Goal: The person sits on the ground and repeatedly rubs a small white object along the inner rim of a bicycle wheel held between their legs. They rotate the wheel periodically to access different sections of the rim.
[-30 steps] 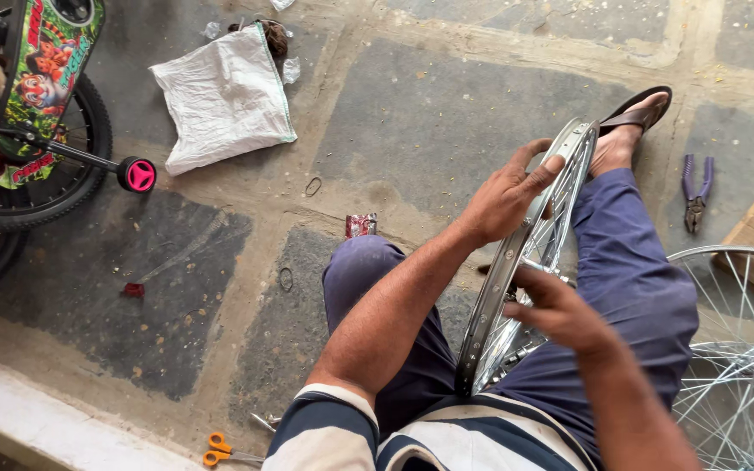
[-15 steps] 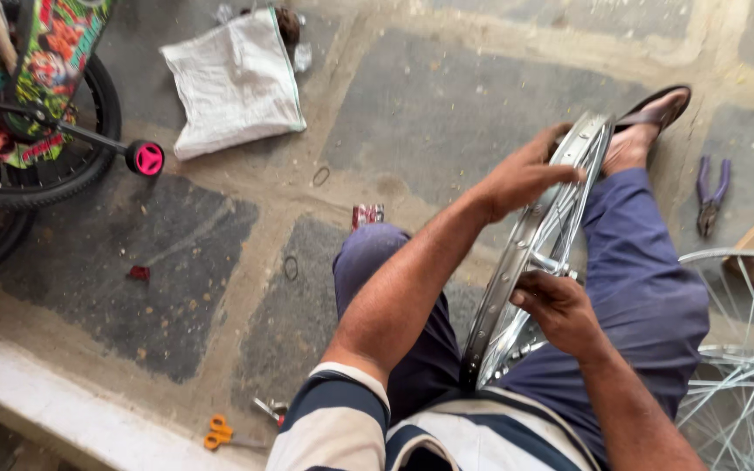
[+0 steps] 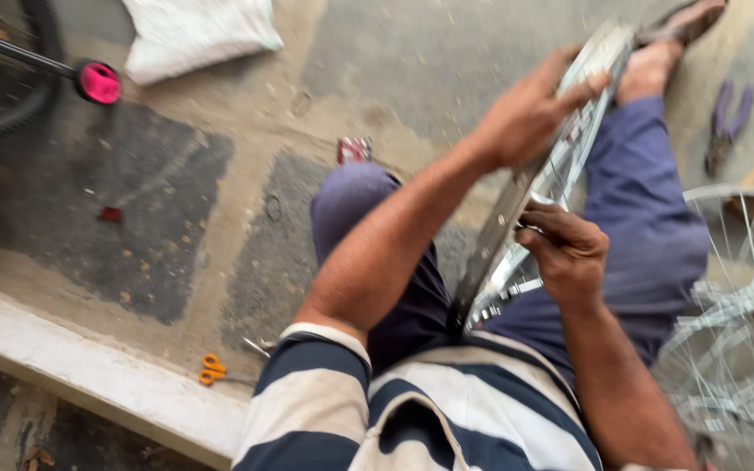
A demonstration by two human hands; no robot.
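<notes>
Closer now than half a second back: both hands and the wheel fill far more of the view, and the whole frame smears with motion. Left hand (image 3: 525, 113) sits high on the bicycle wheel rim (image 3: 517, 205), fingers draped over its top edge, a loose curled grip rather than a clamp. Right hand (image 3: 569, 253) is lower on the same rim, fingers pinched shut around something small at the spokes; too blurred to say what. That rim stands on edge between the person's knees, leaning against the blue trousers (image 3: 639, 201), its far end by the sandalled foot (image 3: 656, 61).

Just right of the lower grip, a second spoked wheel (image 3: 735, 314) lies near the leg. Beyond the upper grip, purple-handled pliers (image 3: 726, 122) rest on the stone floor (image 3: 176, 201). Well left of both hands: a small red packet (image 3: 353, 150), a white sack (image 3: 198, 35), a pink-capped bike axle (image 3: 98, 83), and orange scissors (image 3: 211, 369) down by the kerb.

Risk, as I judge it: that light upper hold could let the rim roll or tip off the knees, and fingers tucked among spokes could get nipped.
</notes>
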